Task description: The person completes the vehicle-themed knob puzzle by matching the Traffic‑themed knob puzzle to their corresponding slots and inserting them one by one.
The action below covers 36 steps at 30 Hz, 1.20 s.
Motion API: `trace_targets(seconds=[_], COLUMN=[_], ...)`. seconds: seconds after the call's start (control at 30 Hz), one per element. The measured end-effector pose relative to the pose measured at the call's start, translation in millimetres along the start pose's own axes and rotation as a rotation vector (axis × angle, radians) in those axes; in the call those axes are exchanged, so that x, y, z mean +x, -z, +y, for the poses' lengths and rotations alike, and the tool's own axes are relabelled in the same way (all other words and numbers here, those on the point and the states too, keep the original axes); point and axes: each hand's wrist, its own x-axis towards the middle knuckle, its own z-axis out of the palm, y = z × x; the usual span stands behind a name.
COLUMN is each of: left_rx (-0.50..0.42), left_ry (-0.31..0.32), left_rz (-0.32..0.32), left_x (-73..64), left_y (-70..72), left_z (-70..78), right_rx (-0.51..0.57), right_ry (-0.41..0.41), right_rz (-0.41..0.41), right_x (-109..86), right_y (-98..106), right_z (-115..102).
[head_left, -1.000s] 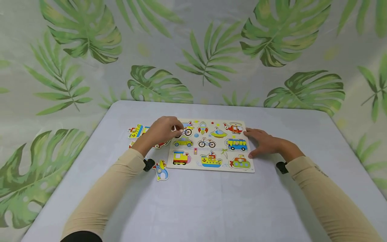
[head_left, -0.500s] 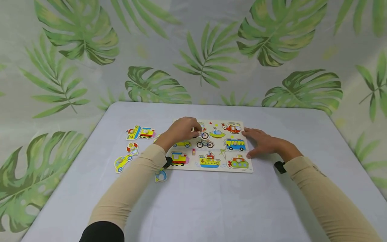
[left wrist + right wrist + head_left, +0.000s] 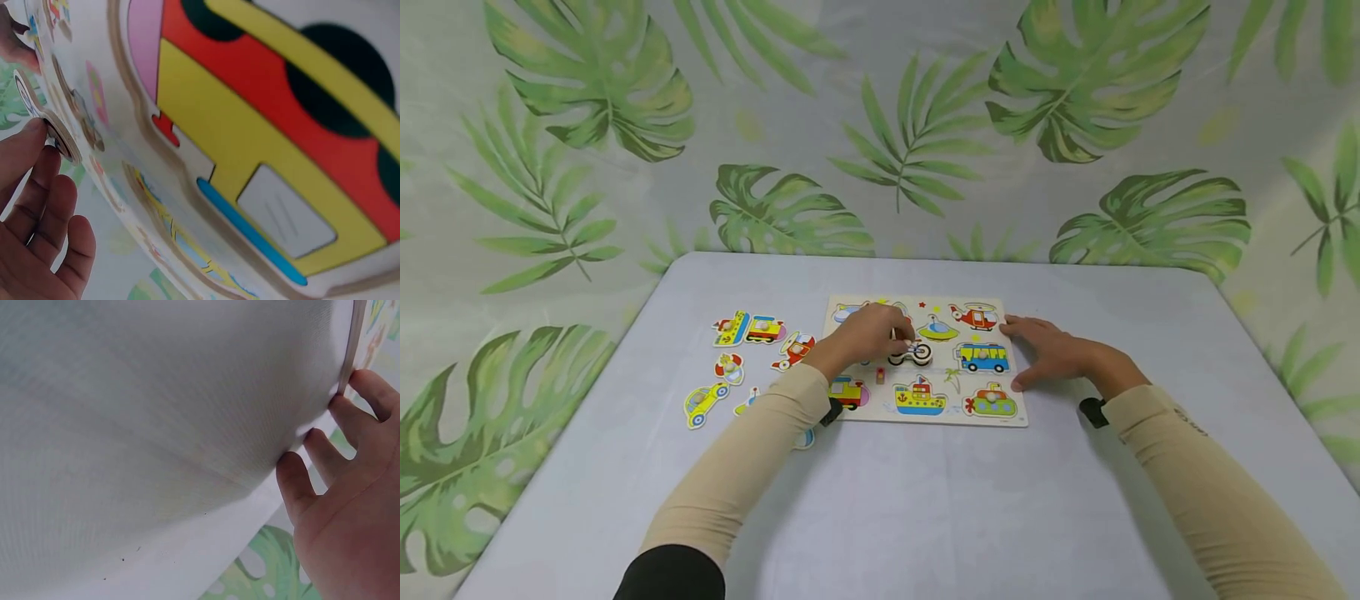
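My left hand point(image 3: 871, 333) pinches a bicycle puzzle piece point(image 3: 919, 355) by its top, right over the bicycle picture in the middle of the wooden puzzle board point(image 3: 940, 417). In the left wrist view the bicycle piece point(image 3: 61, 132) stands close to the board face, with thumb and finger on it and the other fingers loosely bent. At the board's right edge rests my right hand point(image 3: 1056, 354), fingers spread. Its fingertips point(image 3: 370, 380) touch the edge in the right wrist view. A bus piece point(image 3: 981, 358) and a submarine piece point(image 3: 992, 403) sit in the board.
Loose pieces lie left of the board: a ship point(image 3: 730, 330), a train point(image 3: 765, 330), a helicopter point(image 3: 792, 352), a rocket point(image 3: 729, 368) and a car point(image 3: 703, 405). My left sleeve partly covers two more. A white cloth point(image 3: 962, 517) covers the table; a leaf-print curtain hangs behind.
My left hand has moved right with the bicycle piece, from the board's upper left to its middle, and down over the bicycle picture. The right hand stays at the board's edge.
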Motion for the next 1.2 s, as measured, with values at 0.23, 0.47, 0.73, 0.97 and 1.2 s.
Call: trace_targets(seconds=[0.23, 0.47, 0.73, 0.97, 1.2], left_rx=[-0.013, -0.018, -0.011, 0.010, 0.016], left_ry=[0.017, 0.044, 0.092, 0.119, 0.160], left_rz=[-0.021, -0.045, -0.072, -0.074, -0.085], left_x=[1.8, 2.7, 3.0, 3.5, 3.0], left_y=[-5.7, -6.7, -9.9, -9.7, -10.4], left_z=[2.8, 4.0, 2.3, 4.0, 5.0], right_rx=[-0.002, 0.006, 0.030, 0.019, 0.027], right_ry=[0.003, 0.000, 0.010, 0.000, 0.008], right_rz=[0.001, 0.009, 0.004, 0.010, 0.007], right_x=[-0.2, -1.6, -1.2, -0.4, -0.4], right_y=[-0.3, 1.8, -0.9, -2.2, -1.9], right_z=[-0.7, -2.2, 1.8, 3.8, 2.8])
